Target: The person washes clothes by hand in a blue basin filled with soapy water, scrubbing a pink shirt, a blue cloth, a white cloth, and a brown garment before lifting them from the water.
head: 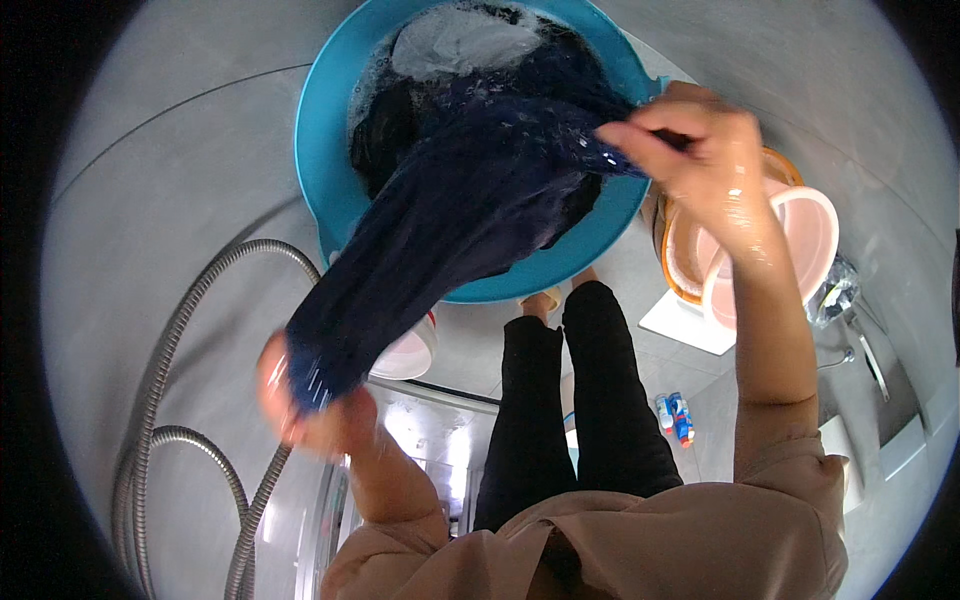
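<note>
A wet dark blue garment (450, 202) stretches between my two hands, over the near left side of a large round turquoise basin (319, 142). My left hand (315, 409), slightly blurred, grips its lower left end outside the rim. My right hand (686, 146) pinches another part of the cloth at the basin's right edge. Part of the garment still lies in the basin, among dark cloth (386, 135) and soapy water. A pale, translucent, bulging piece (465, 45) floats at the far side; whether it is fabric or film I cannot tell.
Pink basins (810, 232) and an orange-rimmed tub (675, 277) stand at right, beyond my forearm. A metal shower hose (176, 322) loops at left. A white container (405, 356) is under the garment. Blue-and-white bottles (680, 418) are on the floor near my legs.
</note>
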Tool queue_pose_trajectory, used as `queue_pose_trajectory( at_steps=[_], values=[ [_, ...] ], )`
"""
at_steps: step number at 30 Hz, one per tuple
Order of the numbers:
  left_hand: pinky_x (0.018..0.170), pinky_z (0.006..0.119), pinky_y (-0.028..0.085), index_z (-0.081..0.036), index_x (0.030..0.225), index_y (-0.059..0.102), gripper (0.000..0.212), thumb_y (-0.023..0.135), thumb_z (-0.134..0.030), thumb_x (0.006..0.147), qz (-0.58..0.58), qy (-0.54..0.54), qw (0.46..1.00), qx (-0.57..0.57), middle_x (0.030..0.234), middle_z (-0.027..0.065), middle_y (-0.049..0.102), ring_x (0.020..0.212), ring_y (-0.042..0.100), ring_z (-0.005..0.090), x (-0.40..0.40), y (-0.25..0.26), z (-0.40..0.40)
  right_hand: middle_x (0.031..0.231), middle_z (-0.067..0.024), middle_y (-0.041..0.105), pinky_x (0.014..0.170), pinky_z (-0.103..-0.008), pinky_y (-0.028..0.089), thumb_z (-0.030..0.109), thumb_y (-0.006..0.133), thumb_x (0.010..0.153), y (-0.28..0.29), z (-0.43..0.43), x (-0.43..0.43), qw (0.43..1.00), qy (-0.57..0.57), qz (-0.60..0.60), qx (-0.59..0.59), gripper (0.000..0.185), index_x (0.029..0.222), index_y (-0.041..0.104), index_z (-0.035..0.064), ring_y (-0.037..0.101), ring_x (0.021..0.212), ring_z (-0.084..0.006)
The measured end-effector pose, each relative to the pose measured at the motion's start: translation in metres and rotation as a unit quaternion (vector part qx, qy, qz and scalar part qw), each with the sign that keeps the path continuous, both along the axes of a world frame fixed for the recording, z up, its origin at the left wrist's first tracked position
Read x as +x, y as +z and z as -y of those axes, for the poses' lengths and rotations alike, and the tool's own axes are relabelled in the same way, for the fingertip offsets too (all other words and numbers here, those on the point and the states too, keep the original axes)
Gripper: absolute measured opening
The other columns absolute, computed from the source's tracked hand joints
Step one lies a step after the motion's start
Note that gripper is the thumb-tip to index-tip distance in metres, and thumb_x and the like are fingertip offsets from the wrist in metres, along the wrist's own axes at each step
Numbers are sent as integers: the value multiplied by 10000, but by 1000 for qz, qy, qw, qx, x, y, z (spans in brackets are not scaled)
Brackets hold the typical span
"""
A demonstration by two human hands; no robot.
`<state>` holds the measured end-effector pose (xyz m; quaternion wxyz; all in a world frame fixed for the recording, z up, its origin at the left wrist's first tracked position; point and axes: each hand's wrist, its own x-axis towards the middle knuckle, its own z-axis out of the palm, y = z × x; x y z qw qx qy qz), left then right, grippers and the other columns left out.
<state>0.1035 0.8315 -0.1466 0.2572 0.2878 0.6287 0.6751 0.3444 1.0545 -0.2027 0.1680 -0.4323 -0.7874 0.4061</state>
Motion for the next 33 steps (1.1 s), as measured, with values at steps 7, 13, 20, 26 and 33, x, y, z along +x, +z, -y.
queue_pose_trajectory(
  at_steps=[7,13,20,26,33],
  values=[
    [808,401,501,38,1188,427,439,449,-224,836,170,130,950,-228,1096,189,534,984,571,278,-35,-37,-43,998,-109,607,651,-264,494,215,710,734,-38,0,-15,975,-126,-83,-166,294,986,627,89,605,736,-147],
    [991,390,333,-122,1318,358,614,623,-137,765,-443,-314,757,-363,1245,200,440,1145,441,311,-15,-213,-73,1322,-202,356,948,-412,396,372,668,744,-162,48,-84,939,135,316,-25,714,1339,310,207,430,1171,-342],
    [956,451,339,-84,1228,503,451,571,-156,788,79,-191,781,-590,1080,189,562,1070,495,322,7,-244,-131,834,-188,618,731,-365,478,170,647,686,-242,15,-72,889,-237,130,-369,312,958,585,31,601,856,-303],
    [956,418,373,-5,1221,478,558,531,-405,835,432,-15,889,-152,1157,186,531,1119,477,298,-25,-207,-83,725,-90,547,598,-302,441,81,659,627,-94,76,-100,888,36,-231,-395,136,731,574,61,560,681,-205],
    [973,399,367,-4,1268,408,640,469,-483,849,488,21,815,-312,1255,167,455,1118,479,306,6,-194,-78,828,-77,637,654,-372,493,404,537,782,-125,36,-139,965,68,204,-151,254,833,645,180,619,766,-245]
  ],
)
